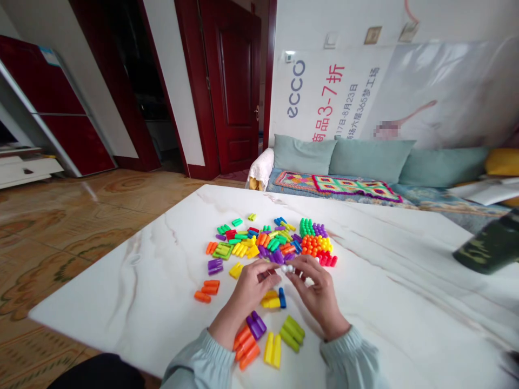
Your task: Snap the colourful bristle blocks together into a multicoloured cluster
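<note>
My left hand [256,283] and my right hand [315,286] meet above the middle of the table, both with fingers pinched. Between their fingertips is a small white piece with rounded knobs [287,268], partly covered by the fingers. Just beyond the hands lies a loose heap of coloured plastic pieces [259,240]. Right of the heap, knobbed pieces stand grouped by colour in a block [314,244]: green, purple, orange, yellow and red. Nearer me lie a purple piece [256,325], orange pieces [246,347], a yellow piece [272,350] and a lime-green piece [292,333].
A white marbled table [162,302] carries everything. At its right edge is a dark camouflage-patterned object [490,246]. Behind stands a sofa with pale green cushions [371,159]. A red door [233,86] and a red fridge [57,108] are farther back.
</note>
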A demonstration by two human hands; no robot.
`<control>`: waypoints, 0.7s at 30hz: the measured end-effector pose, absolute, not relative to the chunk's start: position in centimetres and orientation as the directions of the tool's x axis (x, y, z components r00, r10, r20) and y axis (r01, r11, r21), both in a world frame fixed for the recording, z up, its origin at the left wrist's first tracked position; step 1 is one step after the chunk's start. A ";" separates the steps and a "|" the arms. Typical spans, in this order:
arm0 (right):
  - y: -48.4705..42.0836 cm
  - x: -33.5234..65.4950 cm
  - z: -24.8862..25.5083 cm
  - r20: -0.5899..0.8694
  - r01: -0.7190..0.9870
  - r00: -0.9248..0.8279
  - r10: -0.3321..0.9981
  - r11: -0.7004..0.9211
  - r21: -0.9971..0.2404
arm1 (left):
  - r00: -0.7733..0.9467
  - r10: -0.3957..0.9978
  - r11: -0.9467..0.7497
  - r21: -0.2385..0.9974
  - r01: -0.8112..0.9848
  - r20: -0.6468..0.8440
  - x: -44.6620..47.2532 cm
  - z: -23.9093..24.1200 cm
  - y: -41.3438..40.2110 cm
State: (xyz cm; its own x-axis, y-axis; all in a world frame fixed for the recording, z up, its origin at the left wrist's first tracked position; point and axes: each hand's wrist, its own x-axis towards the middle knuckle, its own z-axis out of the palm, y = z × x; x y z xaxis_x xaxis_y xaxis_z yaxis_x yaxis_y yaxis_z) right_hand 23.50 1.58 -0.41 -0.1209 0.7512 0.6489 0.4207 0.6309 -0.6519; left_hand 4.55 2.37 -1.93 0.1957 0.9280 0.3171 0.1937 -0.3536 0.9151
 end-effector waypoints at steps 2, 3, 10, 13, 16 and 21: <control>1.8 25.0 -0.2 0.644 0.485 0.159 0.748 0.509 -0.711 | 0.127 0.944 -0.328 0.917 0.229 0.306 4.2 -2.3 2.6; 2.0 25.8 -0.2 0.610 0.508 0.309 0.730 0.415 -0.755 | 0.100 0.947 -0.322 0.914 0.247 0.306 4.1 -2.4 2.7; 2.5 28.9 -0.6 0.299 0.628 0.428 0.853 -0.044 -0.777 | 0.090 0.950 -0.313 0.906 0.284 0.300 3.9 -2.3 2.7; 2.1 28.2 0.2 0.270 0.600 0.424 0.864 -0.045 -0.799 | 0.096 0.948 -0.317 0.903 0.289 0.302 3.9 -2.1 2.6; 1.6 27.6 1.1 0.328 0.564 0.433 0.840 0.032 -0.825 | 0.091 0.949 -0.316 0.902 0.294 0.302 3.9 -1.9 2.5; 1.4 27.1 0.7 0.251 0.701 0.182 0.951 0.053 -0.711 | 0.100 0.947 -0.320 0.902 0.291 0.304 3.9 -2.1 2.6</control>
